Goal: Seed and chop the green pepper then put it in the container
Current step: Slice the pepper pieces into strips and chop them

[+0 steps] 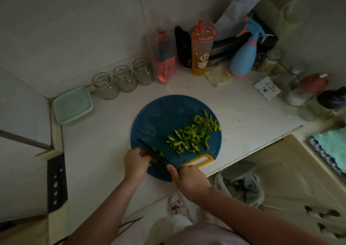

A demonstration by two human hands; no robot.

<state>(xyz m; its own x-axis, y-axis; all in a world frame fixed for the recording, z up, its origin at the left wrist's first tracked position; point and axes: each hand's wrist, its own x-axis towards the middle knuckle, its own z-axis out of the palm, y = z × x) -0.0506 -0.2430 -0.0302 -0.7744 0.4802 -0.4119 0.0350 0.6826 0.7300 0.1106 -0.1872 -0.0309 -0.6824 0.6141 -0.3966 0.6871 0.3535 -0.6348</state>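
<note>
Dim light falls on a white stone counter (116,147) set into a tiled corner. On it lies a round dark-blue plastic cutting board (161,117) with a yellow handle slot at its near right edge. A loose heap of green pepper strips (192,134) is spread across the board's right half, reaching its right rim. At the board's near left edge the left hand (135,163) is curled, fingers pressing down on the last uncut piece of green pepper (158,154). The right hand (189,181) is wrapped around the handle of a dark-bladed knife (151,152), index finger stretched along the spine; the blade lies across that piece, just beside the left fingertips.

Well apart to the left, in the counter's corner, sits a pale-green rectangular plastic container (73,105); whether it holds anything cannot be told. Behind it 3 clear glass jars (123,79) stand in a row against the wall. Farther along are a printed yellow plastic cup with a red straw (203,50) and a blue-and-pink spray bottle (244,57). Below the counter's edge a white bin (241,186) holds green scraps.
</note>
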